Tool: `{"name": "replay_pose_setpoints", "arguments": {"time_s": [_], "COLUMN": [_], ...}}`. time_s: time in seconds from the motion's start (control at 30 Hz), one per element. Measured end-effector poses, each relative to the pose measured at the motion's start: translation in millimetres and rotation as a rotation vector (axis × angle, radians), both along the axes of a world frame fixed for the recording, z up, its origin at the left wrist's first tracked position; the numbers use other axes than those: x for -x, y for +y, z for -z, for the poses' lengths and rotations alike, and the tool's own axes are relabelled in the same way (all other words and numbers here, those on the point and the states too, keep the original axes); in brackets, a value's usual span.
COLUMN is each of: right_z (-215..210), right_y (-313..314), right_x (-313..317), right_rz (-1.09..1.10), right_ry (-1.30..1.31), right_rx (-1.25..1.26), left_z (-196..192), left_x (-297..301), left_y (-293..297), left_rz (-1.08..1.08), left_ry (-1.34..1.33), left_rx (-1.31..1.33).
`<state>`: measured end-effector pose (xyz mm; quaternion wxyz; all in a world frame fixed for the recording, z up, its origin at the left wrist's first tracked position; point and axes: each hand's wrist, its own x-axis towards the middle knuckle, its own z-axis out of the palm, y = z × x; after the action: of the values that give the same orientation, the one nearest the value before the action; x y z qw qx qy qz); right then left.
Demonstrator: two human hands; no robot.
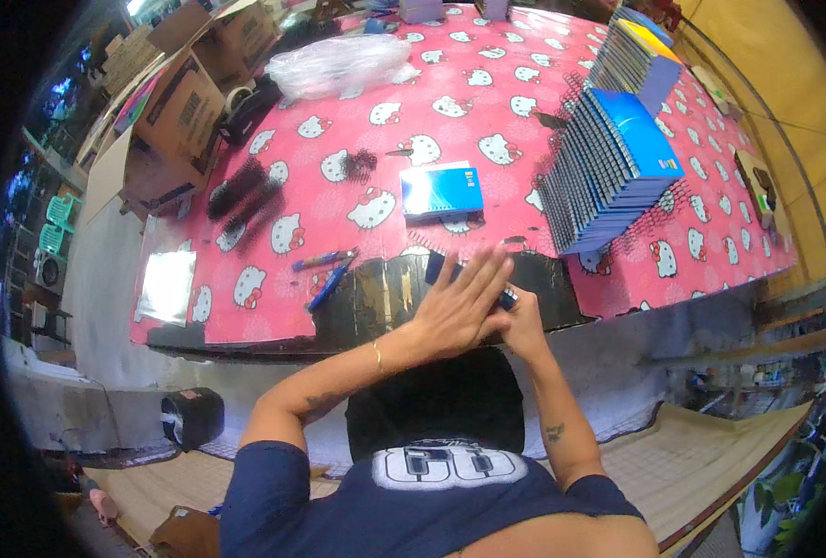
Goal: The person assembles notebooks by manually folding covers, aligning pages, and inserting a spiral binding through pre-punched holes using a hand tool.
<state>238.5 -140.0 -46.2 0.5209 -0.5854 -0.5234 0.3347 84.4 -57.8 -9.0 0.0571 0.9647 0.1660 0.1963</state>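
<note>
Near the table's front edge, a small dark blue notebook [433, 269] lies mostly hidden under my hands. My left hand [461, 302] rests across it, palm down with the fingers stretched out. At its right side my right hand [525, 327] is closed round the edge, where a bit of wire binding shows. Just beyond, a light-blue-covered notebook [443, 192] lies flat on a white sheet. To the right rises a tall stack of blue spiral-bound notebooks [608, 177]. Left of my hands lie a blue pen-like tool [329, 285] and a slim one with an orange part [325, 260].
Black wire spirals [246, 200] lie on the pink patterned tablecloth [339, 223], with a shiny sheet [166, 288] at the left corner. Cardboard boxes [176, 130], a tape dispenser [248, 110] and a clear plastic bag [339, 67] stand farther back. Another notebook stack [632, 65] is behind right.
</note>
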Motion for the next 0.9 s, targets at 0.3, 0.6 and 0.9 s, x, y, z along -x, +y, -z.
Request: {"name": "replay_pose_setpoints", "arguments": {"time_s": [0.3,0.6,0.9], "right_z": [-68,-53,-76], "right_y": [-17,21,27], "right_x": [44,14,21], "right_rz": [0.171,0.09,0.127], "right_ry": [-0.25,-0.978,-0.883], "right_rx": [-0.171,-0.188,-0.187], "left_z": [-35,3,14], "left_x": [21,35,182], "left_y": [-38,39,76], "left_rz": [-0.082,0.025,-0.522], "left_ry": [-0.537,-0.344,0.119], "left_rx": [0.824,0.792,0.05]}}
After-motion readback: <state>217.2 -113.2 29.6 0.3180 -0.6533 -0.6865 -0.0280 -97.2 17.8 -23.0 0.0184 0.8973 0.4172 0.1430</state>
